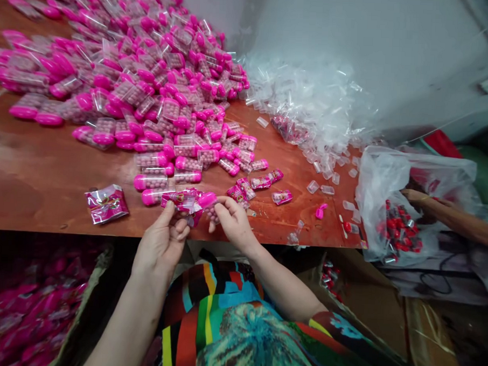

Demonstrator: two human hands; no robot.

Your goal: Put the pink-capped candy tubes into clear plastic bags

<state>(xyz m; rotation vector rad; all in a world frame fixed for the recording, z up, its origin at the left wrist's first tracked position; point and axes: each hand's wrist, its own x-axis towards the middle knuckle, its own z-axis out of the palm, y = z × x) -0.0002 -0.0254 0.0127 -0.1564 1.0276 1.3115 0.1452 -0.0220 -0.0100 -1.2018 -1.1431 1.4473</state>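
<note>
My left hand pinches a printed pink wrapper at the table's front edge. Just to its right, my right hand has its fingers closed round a clear container with a pink cap and small pink balls inside. The cap end meets the wrapper's right end; whether it is inside the wrapper is unclear. Several similar filled containers lie right behind my hands. A flat pink packet rests to the left, and small pink sachets lie behind my right hand.
A large heap of pink-capped containers covers the back left. Clear empty containers are piled behind on the right. Another person's arm reaches into a plastic bag holding red-capped items. Below left, a box holds pink packets.
</note>
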